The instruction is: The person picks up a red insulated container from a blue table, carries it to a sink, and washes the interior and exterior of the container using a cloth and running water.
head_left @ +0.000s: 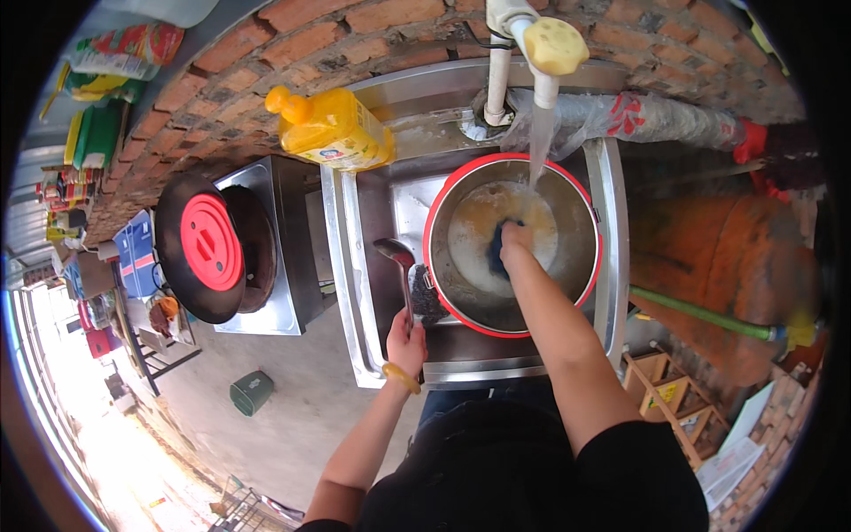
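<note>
A large metal pot with a red rim stands in a stainless steel sink. Water runs into it from a white plastic tap with a yellow knob. Inside the pot, my right hand grips a dark blue cloth or scrubber close to the cloudy water; its exact kind is unclear. My left hand holds the handle of a metal ladle, whose bowl lies over the sink floor left of the pot. Between ladle and pot sits a dark mesh-like scourer, partly hidden.
A yellow detergent bottle stands on the sink's back left corner. Left of the sink, a wok with a red lid rests on a metal stove. Plastic-wrapped pipe and a green hose run at right.
</note>
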`<action>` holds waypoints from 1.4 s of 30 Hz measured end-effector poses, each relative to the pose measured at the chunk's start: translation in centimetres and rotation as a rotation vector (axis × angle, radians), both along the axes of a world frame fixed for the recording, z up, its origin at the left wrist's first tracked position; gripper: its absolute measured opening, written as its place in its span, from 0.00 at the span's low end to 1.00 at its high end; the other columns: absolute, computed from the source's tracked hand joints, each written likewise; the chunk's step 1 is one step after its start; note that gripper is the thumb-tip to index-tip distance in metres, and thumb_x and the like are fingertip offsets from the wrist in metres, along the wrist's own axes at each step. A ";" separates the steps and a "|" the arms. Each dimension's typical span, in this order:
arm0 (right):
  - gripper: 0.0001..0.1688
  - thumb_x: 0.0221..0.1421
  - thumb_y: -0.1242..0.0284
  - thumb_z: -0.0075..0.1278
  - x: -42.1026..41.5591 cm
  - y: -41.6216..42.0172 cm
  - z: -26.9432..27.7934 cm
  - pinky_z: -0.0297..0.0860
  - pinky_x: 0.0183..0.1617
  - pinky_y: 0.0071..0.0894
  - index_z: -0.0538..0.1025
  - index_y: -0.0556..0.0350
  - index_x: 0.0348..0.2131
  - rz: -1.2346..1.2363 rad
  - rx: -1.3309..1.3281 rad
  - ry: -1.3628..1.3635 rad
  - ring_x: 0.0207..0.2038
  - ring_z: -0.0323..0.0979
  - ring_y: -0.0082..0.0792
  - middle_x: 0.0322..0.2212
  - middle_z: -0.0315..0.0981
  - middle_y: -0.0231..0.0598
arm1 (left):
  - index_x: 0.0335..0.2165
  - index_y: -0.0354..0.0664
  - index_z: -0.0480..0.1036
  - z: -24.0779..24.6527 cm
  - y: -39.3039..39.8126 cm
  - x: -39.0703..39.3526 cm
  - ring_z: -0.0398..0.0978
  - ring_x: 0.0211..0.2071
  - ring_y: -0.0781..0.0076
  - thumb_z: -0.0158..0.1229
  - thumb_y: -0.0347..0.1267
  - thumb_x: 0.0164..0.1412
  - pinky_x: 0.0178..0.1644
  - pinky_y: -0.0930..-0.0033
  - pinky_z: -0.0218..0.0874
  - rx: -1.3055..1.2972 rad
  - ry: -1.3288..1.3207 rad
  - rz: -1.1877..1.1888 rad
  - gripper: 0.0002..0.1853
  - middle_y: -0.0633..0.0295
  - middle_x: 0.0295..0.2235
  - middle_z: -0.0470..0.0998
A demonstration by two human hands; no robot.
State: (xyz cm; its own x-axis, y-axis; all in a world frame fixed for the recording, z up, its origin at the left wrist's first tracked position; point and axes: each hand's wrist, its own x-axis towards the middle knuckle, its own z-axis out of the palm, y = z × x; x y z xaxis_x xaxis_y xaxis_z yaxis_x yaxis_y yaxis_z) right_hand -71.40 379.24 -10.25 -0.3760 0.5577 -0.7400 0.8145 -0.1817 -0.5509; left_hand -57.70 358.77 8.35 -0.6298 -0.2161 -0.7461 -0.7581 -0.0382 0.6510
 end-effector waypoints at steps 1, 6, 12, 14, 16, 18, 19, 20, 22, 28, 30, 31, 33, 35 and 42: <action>0.28 0.50 0.73 0.47 -1.0 -1.3 3.8 0.64 0.49 0.42 0.64 0.65 0.51 -0.162 0.035 0.153 0.46 0.69 0.47 0.45 0.69 0.55 | 0.51 0.40 0.60 -1.5 -0.3 0.1 0.55 0.12 0.84 0.44 0.26 0.63 0.13 0.80 0.49 0.010 -0.053 0.020 0.17 0.70 0.19 0.62; 0.32 0.51 0.68 0.47 -6.0 -1.9 13.0 0.54 0.58 0.39 0.61 0.66 0.52 -0.667 0.138 0.711 0.55 0.58 0.45 0.51 0.58 0.54 | 0.57 0.38 0.56 -3.6 0.5 -3.6 0.64 0.49 0.61 0.45 0.33 0.64 0.54 0.60 0.54 -0.833 0.546 -0.563 0.25 0.51 0.47 0.67; 0.13 0.54 0.71 0.39 -2.5 -6.3 11.6 0.55 0.52 0.36 0.67 0.61 0.37 0.610 0.279 0.910 0.44 0.59 0.42 0.40 0.60 0.46 | 0.59 0.40 0.56 -0.9 5.4 -12.4 0.56 0.59 0.57 0.33 0.44 0.68 0.62 0.66 0.46 -0.188 0.596 -0.213 0.27 0.48 0.58 0.59; 0.08 0.53 0.72 0.39 2.8 -7.3 11.4 0.57 0.49 0.34 0.68 0.59 0.29 0.633 -0.187 0.903 0.41 0.60 0.40 0.35 0.61 0.43 | 0.58 0.39 0.56 -1.2 5.1 -12.8 0.58 0.59 0.56 0.32 0.45 0.68 0.61 0.65 0.47 -0.251 0.592 -0.239 0.28 0.49 0.57 0.61; 0.10 0.52 0.72 0.38 6.2 -3.9 12.0 0.59 0.46 0.33 0.70 0.58 0.24 0.983 -0.504 0.779 0.40 0.61 0.39 0.32 0.63 0.43 | 0.57 0.40 0.57 -3.0 4.5 -12.9 0.61 0.56 0.52 0.37 0.40 0.67 0.59 0.63 0.51 -0.329 0.633 -0.265 0.25 0.48 0.55 0.63; 0.12 0.51 0.71 0.39 7.0 2.0 7.8 0.61 0.43 0.34 0.73 0.58 0.23 1.732 -0.388 0.680 0.38 0.64 0.39 0.28 0.67 0.44 | 0.56 0.40 0.58 -2.8 4.7 -13.0 0.63 0.54 0.50 0.40 0.35 0.65 0.57 0.62 0.54 -0.397 0.619 -0.339 0.23 0.47 0.53 0.65; 0.12 0.50 0.70 0.41 6.3 3.7 6.2 0.63 0.41 0.36 0.75 0.58 0.24 2.030 -0.378 0.508 0.37 0.66 0.40 0.27 0.69 0.45 | 0.56 0.39 0.59 -2.8 4.9 -13.1 0.64 0.52 0.49 0.42 0.33 0.64 0.55 0.61 0.56 -0.433 0.612 -0.374 0.22 0.47 0.52 0.66; 0.12 0.46 0.70 0.43 5.5 3.8 5.0 0.64 0.39 0.38 0.76 0.58 0.26 2.101 -0.362 0.176 0.36 0.68 0.41 0.27 0.71 0.46 | 0.55 0.40 0.60 -3.3 5.0 -13.0 0.66 0.50 0.47 0.45 0.27 0.61 0.53 0.59 0.58 -0.459 0.650 -0.352 0.23 0.47 0.50 0.68; 0.16 0.36 0.69 0.48 4.1 2.2 3.5 0.65 0.34 0.42 0.78 0.57 0.29 2.050 -0.225 -0.273 0.32 0.72 0.42 0.30 0.75 0.47 | 0.56 0.42 0.59 -3.3 5.1 -13.0 0.66 0.50 0.48 0.45 0.25 0.60 0.53 0.59 0.58 -0.442 0.629 -0.334 0.24 0.48 0.50 0.68; 0.16 0.55 0.70 0.41 -3.0 -6.5 -2.1 0.66 0.33 0.31 0.72 0.59 0.40 0.479 -0.342 0.217 0.34 0.68 0.30 0.35 0.71 0.40 | 0.56 0.44 0.61 -2.2 5.7 -13.2 0.67 0.51 0.52 0.46 0.20 0.58 0.55 0.66 0.55 -0.366 0.748 -0.341 0.26 0.49 0.50 0.69; 0.12 0.56 0.71 0.39 -5.9 -7.3 1.5 0.68 0.30 0.33 0.68 0.52 0.41 -0.210 -0.495 0.424 0.33 0.68 0.32 0.33 0.68 0.39 | 0.56 0.45 0.61 -2.5 4.7 -13.0 0.66 0.52 0.53 0.46 0.21 0.58 0.56 0.66 0.55 -0.380 0.701 -0.346 0.26 0.49 0.50 0.68; 0.14 0.54 0.72 0.41 -6.8 -6.0 2.2 0.66 0.29 0.33 0.62 0.50 0.41 -0.395 -0.338 0.542 0.30 0.66 0.30 0.30 0.65 0.36 | 0.56 0.45 0.61 -2.1 5.2 -13.2 0.66 0.52 0.53 0.46 0.21 0.58 0.56 0.66 0.55 -0.366 0.699 -0.359 0.26 0.50 0.50 0.68; 0.25 0.51 0.70 0.46 -7.1 -6.6 9.9 0.65 0.34 0.31 0.56 0.53 0.47 -0.340 -0.363 0.569 0.34 0.63 0.30 0.36 0.62 0.38 | 0.55 0.41 0.61 -2.2 3.7 -13.0 0.65 0.53 0.56 0.41 0.29 0.64 0.57 0.66 0.53 -0.341 0.658 -0.311 0.21 0.51 0.51 0.68; 0.36 0.49 0.69 0.48 -6.4 -6.3 13.7 0.64 0.41 0.33 0.53 0.60 0.54 -0.295 -0.296 0.679 0.44 0.60 0.34 0.48 0.58 0.44 | 0.55 0.39 0.62 -2.9 3.9 -13.1 0.64 0.54 0.58 0.37 0.34 0.67 0.58 0.66 0.52 -0.277 0.701 -0.288 0.21 0.51 0.52 0.68; 0.12 0.56 0.67 0.41 7.0 -3.6 5.8 0.57 0.47 0.42 0.68 0.59 0.32 1.170 -0.117 0.727 0.40 0.62 0.44 0.34 0.63 0.47 | 0.53 0.43 0.64 -2.5 5.1 -13.7 0.67 0.51 0.55 0.38 0.37 0.66 0.55 0.65 0.56 -0.270 0.639 -0.270 0.20 0.52 0.50 0.69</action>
State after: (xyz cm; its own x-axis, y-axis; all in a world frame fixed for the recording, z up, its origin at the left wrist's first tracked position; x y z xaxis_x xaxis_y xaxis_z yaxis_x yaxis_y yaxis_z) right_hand -64.37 375.68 -4.42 -0.8957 -0.3982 -0.1978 0.0626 0.3276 -0.9428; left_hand -71.38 363.89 5.85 -0.9804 -0.1165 -0.1591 -0.1886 0.3193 0.9287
